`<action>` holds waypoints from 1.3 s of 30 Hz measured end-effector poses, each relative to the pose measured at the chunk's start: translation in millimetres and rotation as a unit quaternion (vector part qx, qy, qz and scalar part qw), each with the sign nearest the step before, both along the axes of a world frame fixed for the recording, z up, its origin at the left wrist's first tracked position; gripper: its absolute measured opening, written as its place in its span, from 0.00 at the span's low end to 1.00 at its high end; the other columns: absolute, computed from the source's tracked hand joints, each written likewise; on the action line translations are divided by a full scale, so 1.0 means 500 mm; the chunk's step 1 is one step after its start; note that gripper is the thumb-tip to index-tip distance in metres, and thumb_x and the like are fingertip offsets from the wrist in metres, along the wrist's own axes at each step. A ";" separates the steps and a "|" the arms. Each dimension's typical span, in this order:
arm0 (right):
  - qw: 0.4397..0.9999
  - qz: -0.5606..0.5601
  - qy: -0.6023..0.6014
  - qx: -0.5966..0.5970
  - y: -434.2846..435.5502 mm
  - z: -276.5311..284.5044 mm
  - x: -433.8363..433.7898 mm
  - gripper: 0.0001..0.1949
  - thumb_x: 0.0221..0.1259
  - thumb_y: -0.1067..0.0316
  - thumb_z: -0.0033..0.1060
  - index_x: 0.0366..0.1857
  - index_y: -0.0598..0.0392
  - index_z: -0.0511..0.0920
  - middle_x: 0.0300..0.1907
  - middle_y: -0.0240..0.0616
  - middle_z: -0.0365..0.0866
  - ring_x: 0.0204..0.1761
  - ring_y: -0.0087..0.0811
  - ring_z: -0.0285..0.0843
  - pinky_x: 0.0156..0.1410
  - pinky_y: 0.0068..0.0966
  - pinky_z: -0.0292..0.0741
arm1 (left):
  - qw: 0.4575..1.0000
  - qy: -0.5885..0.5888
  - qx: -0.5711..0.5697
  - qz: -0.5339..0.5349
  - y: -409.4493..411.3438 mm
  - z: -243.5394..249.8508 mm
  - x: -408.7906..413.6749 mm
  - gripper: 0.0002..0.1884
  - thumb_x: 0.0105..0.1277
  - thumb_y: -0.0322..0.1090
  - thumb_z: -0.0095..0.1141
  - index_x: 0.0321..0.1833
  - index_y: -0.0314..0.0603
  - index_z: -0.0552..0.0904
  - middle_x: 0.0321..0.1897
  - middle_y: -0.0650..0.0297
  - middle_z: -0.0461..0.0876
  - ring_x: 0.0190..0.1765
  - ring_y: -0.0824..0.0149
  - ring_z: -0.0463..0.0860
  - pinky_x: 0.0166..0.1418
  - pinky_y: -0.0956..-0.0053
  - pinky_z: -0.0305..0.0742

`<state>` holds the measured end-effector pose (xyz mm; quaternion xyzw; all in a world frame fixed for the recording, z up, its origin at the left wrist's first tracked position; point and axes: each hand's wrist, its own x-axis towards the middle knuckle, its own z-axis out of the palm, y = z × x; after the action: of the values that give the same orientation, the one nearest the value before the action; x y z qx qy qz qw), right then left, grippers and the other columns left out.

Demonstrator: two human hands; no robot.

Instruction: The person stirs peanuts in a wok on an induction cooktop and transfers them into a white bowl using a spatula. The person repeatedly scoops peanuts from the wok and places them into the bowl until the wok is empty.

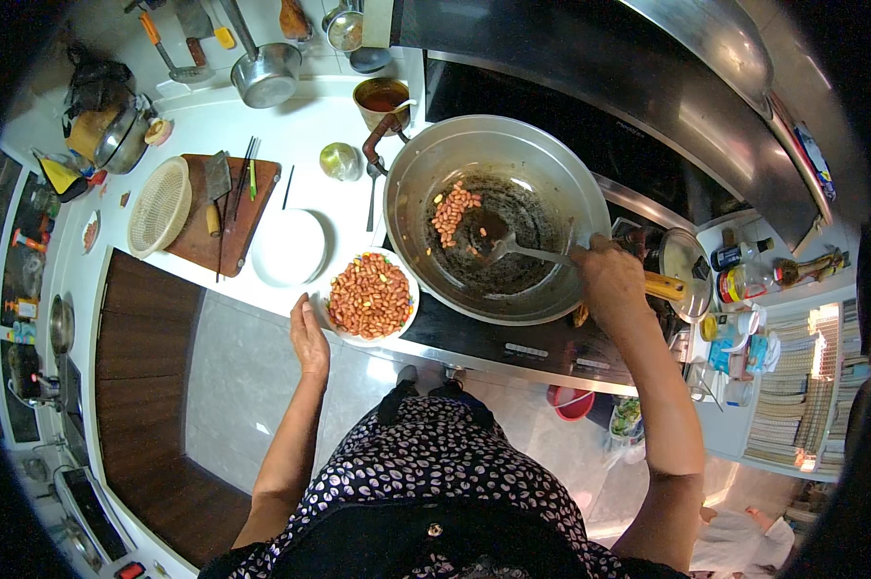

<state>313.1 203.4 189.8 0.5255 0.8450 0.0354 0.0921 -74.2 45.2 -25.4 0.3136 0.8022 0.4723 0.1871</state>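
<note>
My right hand [612, 279] grips a metal wok spatula [536, 252] by its shaft, with the wooden handle end sticking out past the hand. The spatula's head rests inside a large metal wok [497, 137], close to a small heap of reddish peanuts [451, 213]. Dark residue coats the wok's bottom. My left hand [310, 339] holds nothing and is held upright at the counter's front edge, just left of a white bowl [363, 340] full of peanuts [371, 295]. Whether it touches the bowl, I cannot tell.
A white plate [288, 247] lies left of the bowl. Farther left, a cleaver [217, 181], chopsticks and a plastic basket [159, 208] lie on a cutting board [261, 188]. A glass lid [685, 268] and bottles [741, 255] stand right of the wok. A red bucket [571, 405] is below.
</note>
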 end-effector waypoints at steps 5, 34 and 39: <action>0.997 0.030 0.054 0.038 0.033 -0.033 -0.039 0.14 0.56 0.71 0.60 0.46 0.48 0.84 0.45 0.46 0.81 0.46 0.45 0.83 0.51 0.40 0.78 | 1.000 -0.001 0.007 0.000 -0.002 0.002 0.001 0.30 0.77 0.53 0.38 0.65 0.32 0.74 0.62 0.46 0.75 0.66 0.52 0.73 0.71 0.62 0.64; 0.998 -0.026 0.034 0.035 0.073 -0.058 -0.016 0.10 0.58 0.72 0.58 0.41 0.51 0.85 0.43 0.47 0.82 0.44 0.45 0.83 0.49 0.39 0.80 | 1.000 0.018 0.001 0.015 -0.020 0.000 -0.003 0.29 0.77 0.53 0.37 0.64 0.32 0.74 0.62 0.46 0.75 0.65 0.52 0.73 0.70 0.63 0.65; 0.995 0.020 0.058 0.082 0.103 -0.081 -0.036 0.08 0.59 0.70 0.59 0.39 0.52 0.86 0.41 0.48 0.83 0.39 0.45 0.85 0.48 0.38 0.80 | 0.999 0.028 -0.003 0.022 -0.033 0.008 0.000 0.28 0.78 0.50 0.36 0.64 0.32 0.74 0.61 0.46 0.75 0.65 0.51 0.73 0.70 0.63 0.64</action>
<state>295.4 254.9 149.5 0.5151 0.8538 0.0759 -0.0009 -74.3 28.8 -21.4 0.3083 0.8155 0.4647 0.1549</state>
